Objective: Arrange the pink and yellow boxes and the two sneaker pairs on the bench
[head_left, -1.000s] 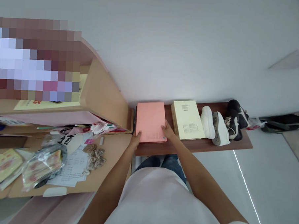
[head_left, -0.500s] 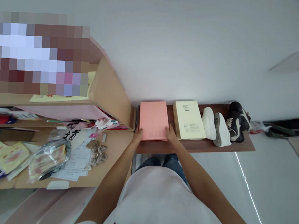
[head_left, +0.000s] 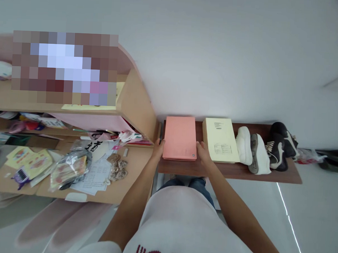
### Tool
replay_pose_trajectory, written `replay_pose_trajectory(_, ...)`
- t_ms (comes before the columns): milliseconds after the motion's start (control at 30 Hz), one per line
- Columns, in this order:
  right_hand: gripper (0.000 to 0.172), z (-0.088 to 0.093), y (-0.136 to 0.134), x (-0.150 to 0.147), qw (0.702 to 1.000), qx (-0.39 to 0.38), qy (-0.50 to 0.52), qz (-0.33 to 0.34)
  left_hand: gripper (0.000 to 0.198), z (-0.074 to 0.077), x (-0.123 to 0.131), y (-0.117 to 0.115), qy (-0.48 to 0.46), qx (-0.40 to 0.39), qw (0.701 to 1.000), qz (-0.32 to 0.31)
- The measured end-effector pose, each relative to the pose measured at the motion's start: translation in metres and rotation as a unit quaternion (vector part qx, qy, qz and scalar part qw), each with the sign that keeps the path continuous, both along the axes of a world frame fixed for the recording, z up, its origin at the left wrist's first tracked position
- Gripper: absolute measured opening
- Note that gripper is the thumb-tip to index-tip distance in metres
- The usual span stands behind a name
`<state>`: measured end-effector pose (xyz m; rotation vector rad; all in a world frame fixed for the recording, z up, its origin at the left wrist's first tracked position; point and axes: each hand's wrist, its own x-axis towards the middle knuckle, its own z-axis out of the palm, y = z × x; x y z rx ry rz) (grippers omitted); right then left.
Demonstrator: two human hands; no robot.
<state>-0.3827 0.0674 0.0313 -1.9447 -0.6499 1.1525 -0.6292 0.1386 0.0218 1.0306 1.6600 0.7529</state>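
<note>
A second earlier both thumbs had lain over the top of the pink folders (head_left: pixel 180 138); now they had slid off to the edges, which suggested straightening from the sides. The folders lay on the brown table (head_left: pixel 228 171), left of the cream folders (head_left: pixel 223 138). The left hand (head_left: pixel 158 150) and right hand (head_left: pixel 203 152) stood apart, flanking them, forearms reaching forward; whether either gripped could not be told.
</note>
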Motion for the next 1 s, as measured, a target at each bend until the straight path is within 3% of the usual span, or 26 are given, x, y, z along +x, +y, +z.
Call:
replay_pose_trajectory(300, 0.082, 0.02, -0.001, 0.021, 0.996, -0.018, 0.092, -0.006, 0.079, 0.004, -0.005, 0.008, -0.013, -0.029, 0.999, -0.017)
replay_pose_trajectory(733, 0.074, 0.046, 0.006, 0.015, 0.987, -0.06, 0.149, -0.026, 0.076, 0.002, -0.006, 0.007, -0.011, -0.054, 0.998, -0.018)
replay_pose_trajectory(1000, 0.074, 0.039, 0.01, 0.016, 0.986, -0.07, 0.146, -0.033, 0.077, -0.002, -0.007, 0.004, -0.029, -0.063, 0.998, -0.012)
